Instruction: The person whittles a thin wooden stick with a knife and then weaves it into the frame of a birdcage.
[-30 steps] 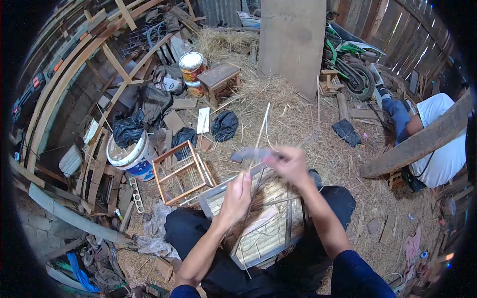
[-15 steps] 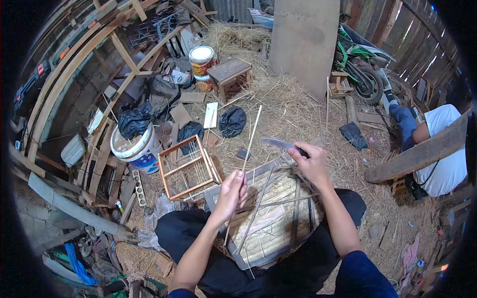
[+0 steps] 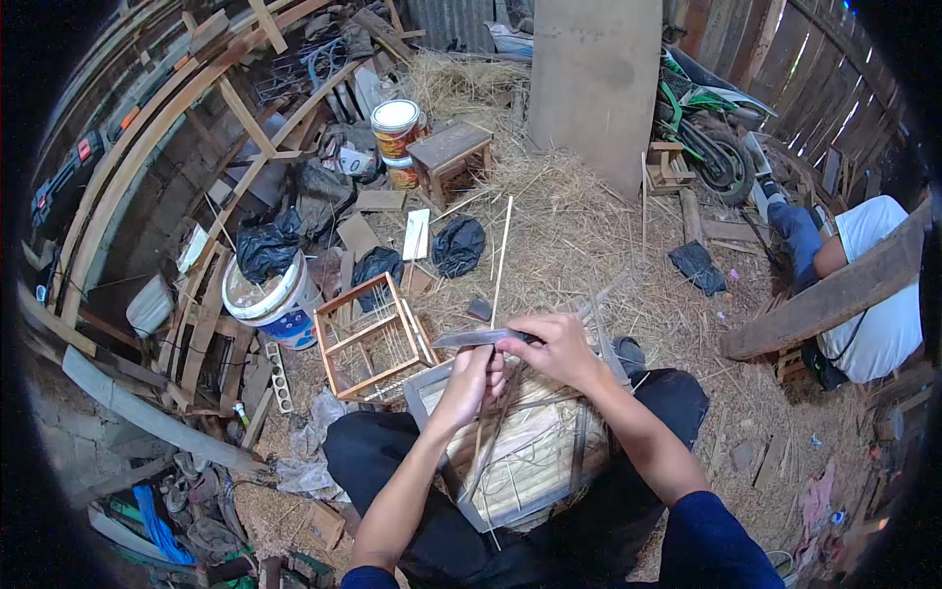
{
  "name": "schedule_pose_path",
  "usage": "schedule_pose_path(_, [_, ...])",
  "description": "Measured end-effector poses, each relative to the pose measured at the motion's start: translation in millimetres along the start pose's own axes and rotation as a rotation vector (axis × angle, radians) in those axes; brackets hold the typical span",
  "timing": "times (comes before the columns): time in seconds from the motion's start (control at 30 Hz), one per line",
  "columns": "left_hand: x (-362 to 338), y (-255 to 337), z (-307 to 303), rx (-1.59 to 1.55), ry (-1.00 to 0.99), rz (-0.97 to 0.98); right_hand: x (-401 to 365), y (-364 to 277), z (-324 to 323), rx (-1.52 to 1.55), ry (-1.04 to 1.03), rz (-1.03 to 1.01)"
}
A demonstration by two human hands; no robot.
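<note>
My left hand (image 3: 469,385) grips a thin wooden stick (image 3: 503,245), whose pale upper part rises past the fist. In my right hand (image 3: 555,348) is a knife (image 3: 473,339), its handle wrapped by the fingers. The blade points left and crosses the stick right above my left hand. Below both hands, a framed wooden panel (image 3: 530,471) rests across my lap, with several thin strips lying over it. A small wooden frame cage (image 3: 368,339) stands just left of the panel.
A white bucket (image 3: 280,304) topped by a black bag is at left. Further back are stacked paint pails (image 3: 397,137) and a low wooden stool (image 3: 451,157). A seated person (image 3: 868,294) is at right behind a slanted beam (image 3: 834,285). Straw covers the ground.
My right hand has moved left and down with the knife, bringing the blade onto the stick at my left hand. The left hand has shifted slightly right.
</note>
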State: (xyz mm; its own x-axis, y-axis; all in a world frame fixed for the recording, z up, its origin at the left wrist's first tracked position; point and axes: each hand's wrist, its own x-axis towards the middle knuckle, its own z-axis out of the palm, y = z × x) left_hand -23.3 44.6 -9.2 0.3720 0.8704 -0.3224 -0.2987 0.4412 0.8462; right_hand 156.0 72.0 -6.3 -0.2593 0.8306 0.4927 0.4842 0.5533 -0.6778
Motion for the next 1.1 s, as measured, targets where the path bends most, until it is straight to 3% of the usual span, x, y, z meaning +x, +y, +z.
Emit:
schedule_pose_path(0.07, [-5.8, 4.3, 13.4, 0.181, 0.1, 0.038, -0.6, -3.1, -7.4, 0.048, -0.015, 0.051])
schedule_pose_path(0.1, [-6.0, 2.3, 16.3, 0.339, 0.107, 0.165, -0.8, -2.9, -11.9, 0.051, -0.029, 0.068])
schedule_pose_path(0.2, [-4.1, -7.2, 13.4, 0.481, 0.087, 0.258, -2.6, 0.5, -20.4, 0.033, -0.029, 0.039])
schedule_pose_path(0.33, [-9.7, -0.4, 22.9, 0.442, 0.088, 0.066, -6.0, 3.6, -25.9, 0.026, -0.021, 0.046])
schedule_pose_path(0.43, [-6.1, -3.8, 14.3, 0.423, 0.047, 0.152, -8.9, 18.4, -35.9, -0.062, 0.085, -0.002])
schedule_pose_path(0.5, [-15.2, -7.2, 19.0, 0.584, -0.003, 0.375, -6.6, 38.9, -52.3, 0.032, 0.274, 0.397])
schedule_pose_path(0.53, [-22.7, -8.5, 21.9, 0.667, -0.027, 0.49, -0.2, 55.3, -70.6, -0.006, 0.405, 0.459])
schedule_pose_path(0.57, [-32.8, -11.3, 26.4, 0.493, -0.062, 0.216, 6.5, 67.2, -84.3, -0.037, 0.538, 0.515])
schedule_pose_path(0.6, [-30.0, -8.8, 30.8, 0.578, -0.045, 0.33, 8.7, 65.8, -85.2, -0.083, 0.504, 0.456])
schedule_pose_path(0.67, [-28.1, 6.9, 29.4, 0.321, 0.054, 0.123, 2.5, 58.3, -83.8, -0.187, 0.41, 0.342])
schedule_pose_path(0.73, [-10.8, 6.8, 8.5, 0.231, 0.034, 0.185, -8.6, 46.0, -72.0, -0.173, 0.352, 0.368])
schedule_pose_path(0.93, [-19.9, 20.2, 4.9, 0.037, 0.093, 0.094, -10.7, 32.9, -58.6, -0.224, 0.232, 0.369])
schedule_pose_path(1.1, [-13.0, 28.8, 3.3, -0.149, 0.094, 0.0, -13.4, 21.6, -38.1, -0.209, 0.127, 0.194])
